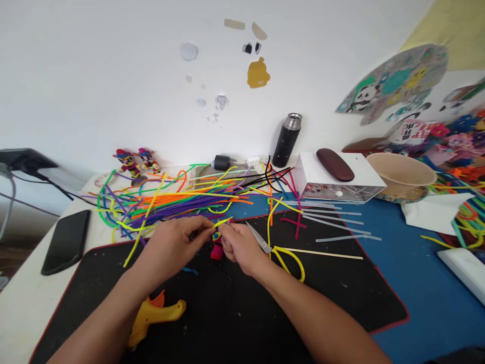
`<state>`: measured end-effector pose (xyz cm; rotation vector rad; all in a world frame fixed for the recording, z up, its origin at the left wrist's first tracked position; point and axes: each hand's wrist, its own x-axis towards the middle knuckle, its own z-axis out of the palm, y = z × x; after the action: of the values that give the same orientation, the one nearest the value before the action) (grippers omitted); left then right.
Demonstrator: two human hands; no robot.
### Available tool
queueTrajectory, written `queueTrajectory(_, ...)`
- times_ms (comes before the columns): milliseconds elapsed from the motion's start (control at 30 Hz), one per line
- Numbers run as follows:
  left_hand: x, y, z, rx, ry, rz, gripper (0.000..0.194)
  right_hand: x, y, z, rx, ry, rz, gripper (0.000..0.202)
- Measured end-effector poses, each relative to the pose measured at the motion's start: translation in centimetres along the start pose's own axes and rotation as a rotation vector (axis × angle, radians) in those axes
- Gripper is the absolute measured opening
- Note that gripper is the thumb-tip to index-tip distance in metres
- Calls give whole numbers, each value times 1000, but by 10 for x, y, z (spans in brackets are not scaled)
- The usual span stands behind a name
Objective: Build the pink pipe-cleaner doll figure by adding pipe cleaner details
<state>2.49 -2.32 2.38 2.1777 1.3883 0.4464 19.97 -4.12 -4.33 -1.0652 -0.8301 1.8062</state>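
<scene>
My left hand [185, 240] pinches a short yellow pipe cleaner [223, 221] above the black mat. Close against it, my right hand [240, 247] is closed, fingertips meeting the same yellow piece. Under the hands shows a small figure [216, 251] with magenta, blue and yellow parts; my fingers cover much of it, and I cannot tell which hand bears it. Just right of my right hand lie scissors [288, 260] with yellow handles and blades pointing up-left. A yellow glue gun [157, 316] with an orange trigger rests beside my left forearm, partly hidden by it.
A heap of coloured pipe cleaners [182, 199] spreads behind the mat [322, 288]. Clear glue sticks [333, 220] and a wooden stick [326, 254] lie rightward. A black thermos [287, 141], white box [341, 174] and bowl [401, 172] stand behind. A phone [66, 242] lies left.
</scene>
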Motion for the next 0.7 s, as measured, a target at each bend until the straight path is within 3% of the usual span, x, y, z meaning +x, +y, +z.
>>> queueTrajectory(700, 4, 5, -1, 10, -16, -12, 43, 0, 3, 1, -16, -26, 3, 54)
